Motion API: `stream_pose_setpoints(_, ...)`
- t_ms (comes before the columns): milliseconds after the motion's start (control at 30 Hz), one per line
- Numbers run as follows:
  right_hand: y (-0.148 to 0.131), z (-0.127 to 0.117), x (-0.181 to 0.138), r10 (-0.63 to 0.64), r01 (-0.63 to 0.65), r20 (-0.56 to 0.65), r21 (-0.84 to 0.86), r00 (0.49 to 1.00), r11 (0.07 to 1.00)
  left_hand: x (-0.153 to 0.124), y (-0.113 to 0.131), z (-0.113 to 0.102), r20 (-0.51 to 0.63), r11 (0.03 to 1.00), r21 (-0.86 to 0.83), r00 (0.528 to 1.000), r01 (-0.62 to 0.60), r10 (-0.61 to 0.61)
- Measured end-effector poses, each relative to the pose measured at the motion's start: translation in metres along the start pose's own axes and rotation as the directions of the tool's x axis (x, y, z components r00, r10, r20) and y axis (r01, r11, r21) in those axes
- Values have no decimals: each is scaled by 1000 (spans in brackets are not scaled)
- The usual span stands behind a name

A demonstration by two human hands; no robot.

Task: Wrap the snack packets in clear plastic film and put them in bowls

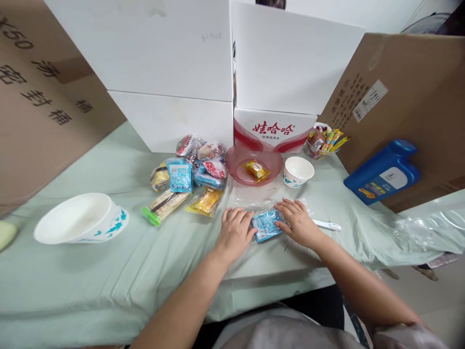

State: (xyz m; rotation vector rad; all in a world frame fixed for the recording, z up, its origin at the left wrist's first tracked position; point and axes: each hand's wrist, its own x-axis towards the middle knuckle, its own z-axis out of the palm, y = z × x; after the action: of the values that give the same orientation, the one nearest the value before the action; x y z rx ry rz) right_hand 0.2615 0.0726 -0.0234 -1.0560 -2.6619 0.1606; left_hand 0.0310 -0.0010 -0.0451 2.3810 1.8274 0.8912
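Note:
A blue printed packet (268, 225) lies flat on the cloth-covered table, with clear plastic (256, 206) spread around it. My left hand (235, 231) rests palm down at its left side, fingers stretched forward on the plastic and thumb by the packet's edge. From the right, my right hand (298, 224) lies over the plastic with its fingers spread, the thumb touching the packet's right part. Both hands are open. Beyond my right hand a white plastic handle (329, 225) sticks out; its other end is hidden.
Several wrapped snacks (180, 177) lie left of a pink bowl (236, 169) holding a yellow packet (257, 169). Nearby stand a small paper bowl (298, 170), a cup of snack sticks (323, 141) and a blue bottle (381, 172). A large paper bowl (83, 218) stands left. Boxes (278, 128) line the back.

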Motion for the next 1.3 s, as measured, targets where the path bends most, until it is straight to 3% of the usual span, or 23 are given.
stream_pose_setpoints(133, -6, -16, -6, -31, 44, -158, 79, 987, 996, -1, 6, -13, -98, 989, -101, 990, -110, 100)
stream_pose_setpoints(200, -15, -26, -10, -92, 119, -199, 127, 976, 985, -3, 12, -22, -85, 950, -220, 974, -224, 210)
stream_pose_setpoints(267, -28, -35, -13, -208, 228, -140, 153, 968, 961, -7, 18, -30, 38, 881, -331, 928, -339, 372)
stream_pose_setpoints(333, -39, -41, -18, -328, 325, -11, 181, 945, 928, -11, 23, -35, 208, 825, -419, 844, -379, 493)
stream_pose_setpoints(400, -46, -44, -25, -365, 337, 133, 195, 921, 921, -15, 27, -38, 346, 819, -469, 784, -332, 516)
stream_pose_setpoints(433, -47, -45, -29, -338, 305, 201, 179, 919, 935, -16, 28, -39, 393, 830, -480, 776, -285, 494)
stream_pose_setpoints(533, -42, -45, -44, -106, 114, 369, 0, 923, 994, -16, 27, -41, 466, 859, -490, 789, -146, 400)
stream_pose_setpoints(600, -35, -46, -52, 67, -4, 410, -153, 910, 988, -16, 26, -42, 474, 872, -481, 810, -91, 346)
stream_pose_setpoints(767, -25, -46, -51, 254, -166, 297, -293, 921, 942, -15, 25, -35, 389, 911, -387, 871, -141, 300)
stream_pose_setpoints(833, -27, -45, -42, 239, -186, 198, -254, 951, 949, -14, 25, -28, 263, 918, -360, 925, -170, 274)
stream_pose_setpoints(933, -30, -39, -27, 51, -45, 109, -62, 993, 997, -14, 23, -17, 126, 947, -274, 970, -168, 208)
stream_pose_setpoints(1000, -31, -32, -18, -91, 86, 132, 46, 987, 995, -15, 19, -9, 166, 968, -196, 967, -159, 192)
stream_pose_setpoints(1067, -30, -26, -12, -142, 131, 210, 64, 967, 989, -17, 14, -1, 254, 983, -128, 953, -133, 162)
stream_pose_setpoints(1167, -24, -25, -9, -46, 60, 323, -34, 945, 998, -21, 7, 5, 355, 993, -66, 928, -98, 115)
stream_pose_setpoints(1300, -19, -33, -14, 75, -35, 421, -101, 904, 994, -22, 6, 2, 398, 996, -46, 913, -82, 94)
